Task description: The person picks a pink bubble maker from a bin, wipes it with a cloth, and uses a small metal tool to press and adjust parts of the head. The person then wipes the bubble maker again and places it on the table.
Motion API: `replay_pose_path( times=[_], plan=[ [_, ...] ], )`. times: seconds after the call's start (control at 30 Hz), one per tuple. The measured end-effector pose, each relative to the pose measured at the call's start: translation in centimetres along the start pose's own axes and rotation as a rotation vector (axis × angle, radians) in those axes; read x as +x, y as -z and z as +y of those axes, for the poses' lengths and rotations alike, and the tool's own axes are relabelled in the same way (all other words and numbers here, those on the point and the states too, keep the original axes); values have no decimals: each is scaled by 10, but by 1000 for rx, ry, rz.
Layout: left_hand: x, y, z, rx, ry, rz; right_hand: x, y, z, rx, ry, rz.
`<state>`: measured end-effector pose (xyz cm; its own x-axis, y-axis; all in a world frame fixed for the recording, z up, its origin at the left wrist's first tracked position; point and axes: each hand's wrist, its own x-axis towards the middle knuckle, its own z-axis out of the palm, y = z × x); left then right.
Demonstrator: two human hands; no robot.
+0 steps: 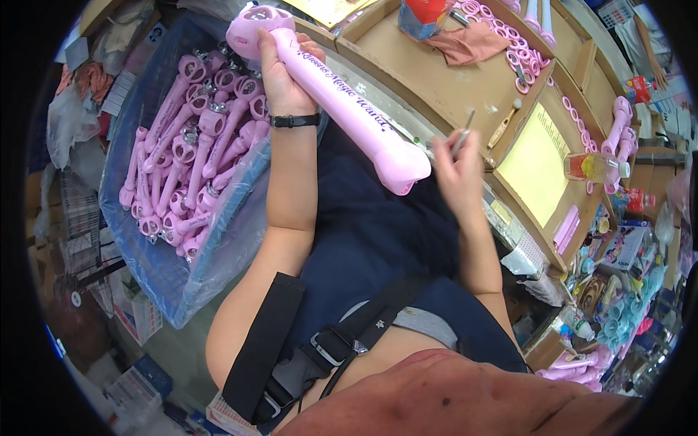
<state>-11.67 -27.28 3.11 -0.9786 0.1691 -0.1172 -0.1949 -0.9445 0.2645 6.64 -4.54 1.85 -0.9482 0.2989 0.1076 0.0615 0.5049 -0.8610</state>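
A pink plastic toy wand (pixel 338 91) with dark lettering slants across in front of me. My left hand (pixel 283 83) is wrapped round it just below its rounded head, which points to the far left. The wand's flared lower end hangs near my right hand (pixel 462 171), with a small gap between them. My right fingers are closed on a thin metal tool (pixel 461 139) that sticks up past them; its exact kind is unclear. The right hand is slightly blurred.
On my left stands a blue crate (pixel 116 182) lined with clear plastic, heaped with similar pink wands (pixel 196 145). Cardboard-sided trays (pixel 371 43) at the right hold pink rings (pixel 520 54), a brown cloth (pixel 465 47), a yellow sheet (pixel 536 160) and a bottle (pixel 585 167).
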Motion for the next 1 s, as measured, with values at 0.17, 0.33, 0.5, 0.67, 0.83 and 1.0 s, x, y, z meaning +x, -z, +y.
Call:
replay_pose_path(
  times=[0.17, 0.33, 0.5, 0.67, 0.83, 1.0],
  plan=[
    [-10, 0, -3, 141, -78, 32, 59, 22, 28, -610, -3, 137],
    [-22, -8, -18, 294, -171, 12, 40, 19, 19, -445, 385, 180],
    [-36, -19, -36, 372, -176, -95, -27, -13, -9, 97, 289, -283],
    [-52, -18, -48, 229, 89, -348, -34, -5, 8, 1058, -351, -602],
    [-59, 2, -62, 91, 245, -460, -30, 27, 29, 1204, -505, -728],
    [-65, 23, -58, 12, 192, -387, -29, 81, 44, 317, -177, -112]
  ],
)
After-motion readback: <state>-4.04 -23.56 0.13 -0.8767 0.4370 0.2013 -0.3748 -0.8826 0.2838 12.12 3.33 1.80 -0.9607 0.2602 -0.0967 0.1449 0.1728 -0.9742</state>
